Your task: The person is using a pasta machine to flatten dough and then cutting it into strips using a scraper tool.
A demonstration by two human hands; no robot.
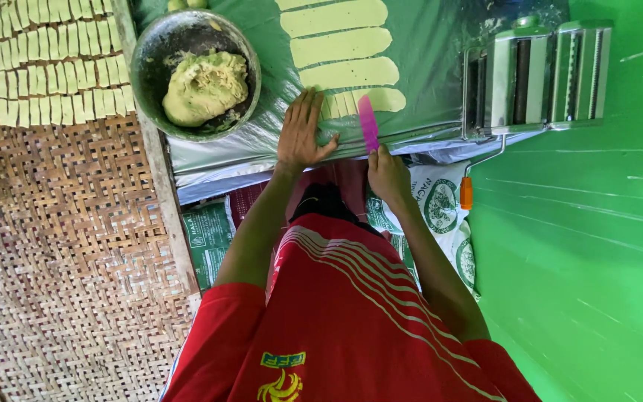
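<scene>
Between hands (301,134) (387,173): dough strip (359,101), pink cutter (368,123) across it

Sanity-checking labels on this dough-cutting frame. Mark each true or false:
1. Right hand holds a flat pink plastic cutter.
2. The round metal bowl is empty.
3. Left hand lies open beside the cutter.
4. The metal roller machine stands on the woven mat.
1. The right hand holds the flat pink plastic cutter. True; the cutter is at the nearest pale dough strip.
2. False. The round metal bowl holds a lump of pale yellow-green dough.
3. True. The left hand lies flat, fingers spread, on the green plastic sheet.
4. False. The metal roller machine sits at the sheet's edge, far from the woven mat.
</scene>
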